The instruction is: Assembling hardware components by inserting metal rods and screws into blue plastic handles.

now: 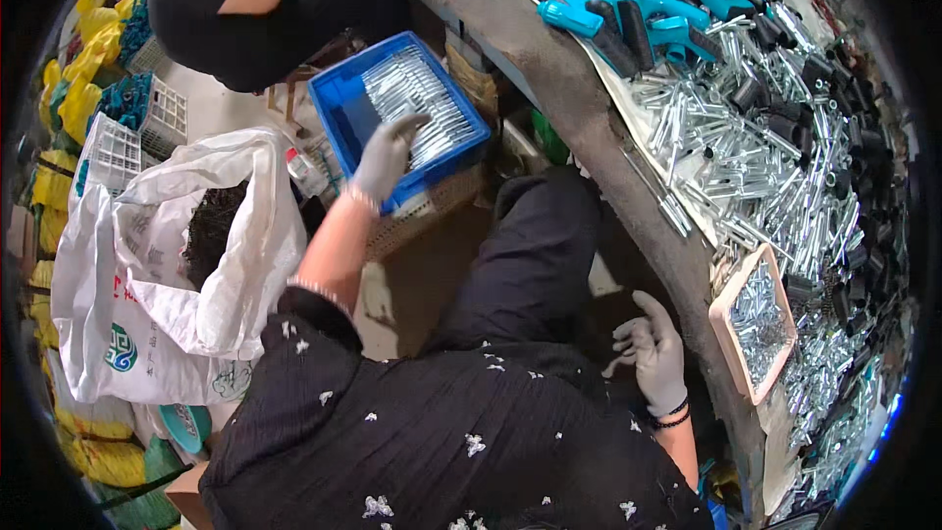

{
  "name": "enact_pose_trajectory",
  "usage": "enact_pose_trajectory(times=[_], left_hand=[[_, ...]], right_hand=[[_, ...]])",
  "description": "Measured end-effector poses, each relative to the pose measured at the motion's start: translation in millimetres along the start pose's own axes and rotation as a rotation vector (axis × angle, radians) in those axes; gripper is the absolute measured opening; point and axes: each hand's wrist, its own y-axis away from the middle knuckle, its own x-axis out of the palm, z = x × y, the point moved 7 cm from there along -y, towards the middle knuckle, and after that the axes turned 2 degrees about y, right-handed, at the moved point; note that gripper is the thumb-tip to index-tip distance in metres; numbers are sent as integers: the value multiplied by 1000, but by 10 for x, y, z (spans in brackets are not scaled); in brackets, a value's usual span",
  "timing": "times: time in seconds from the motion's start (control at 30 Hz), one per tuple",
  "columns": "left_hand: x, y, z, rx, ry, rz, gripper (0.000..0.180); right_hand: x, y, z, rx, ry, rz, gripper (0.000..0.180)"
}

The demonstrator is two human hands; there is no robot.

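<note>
My left hand [386, 159], in a pale glove, reaches over the near side of a blue plastic crate [339, 128]. Its fingers stretch toward the neat rows of shiny metal rods [417, 88] lying inside, and no object shows in its grasp. My right hand [655, 358], gloved too and with dark beads at the wrist, hovers beside the table edge to the right of my lap. Its fingers are loosely bent and apart, with nothing visible between them. A pale tray [728, 319] of small metal parts [760, 324] is the nearest thing on the table to it.
On the right, a worktable [628, 177] carries heaped metal tubes [785, 177], black parts and teal tool housings [628, 0]. A white woven sack [245, 304] with dark contents stands at my left. Another person [216, 20] sits at the upper left near white baskets [162, 118].
</note>
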Motion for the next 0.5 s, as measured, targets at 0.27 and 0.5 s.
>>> enact_pose_trajectory(times=[0.27,0.5], left_hand=[[-171,-1235,501,-130,-834,-253,30],[48,-1247,413,-61,-1014,-202,19]], right_hand=[[2,-137,-296,75,-11,-23,40],[-59,-11,-391,93,24,-60,28]])
